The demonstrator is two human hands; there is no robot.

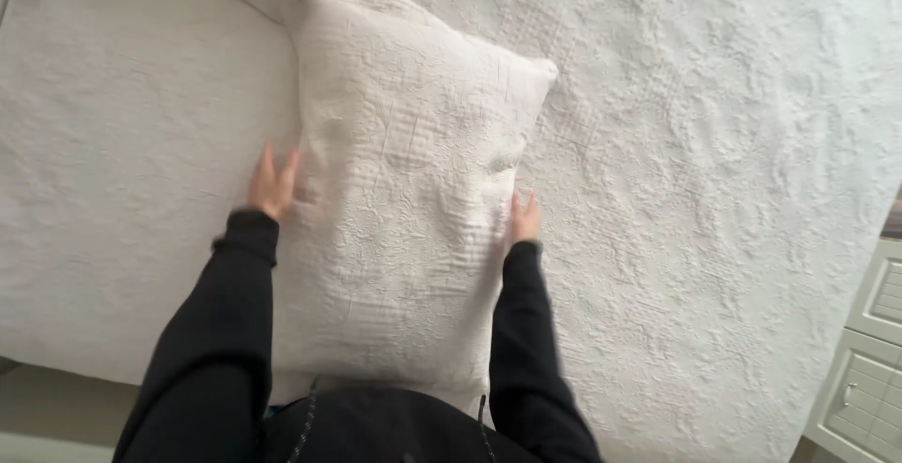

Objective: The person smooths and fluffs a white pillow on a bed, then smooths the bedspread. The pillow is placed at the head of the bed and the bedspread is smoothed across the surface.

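Your left hand (272, 184) and right hand (525, 219) are pressing flat, fingers spread, against the pillow's (409, 191) long sides, its length running away from you.

A white quilted bedspread with a raised, embossed pattern (714, 191) covers the bed on all sides of the fingers. Well off to the right of them, beyond the bed's edge, stands a pale cabinet with panelled, slatted fronts (869, 369).

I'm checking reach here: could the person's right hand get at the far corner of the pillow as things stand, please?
Probably yes: the right hand already rests on the pillow edge, and only bare bedspread lies beside the way to that corner.
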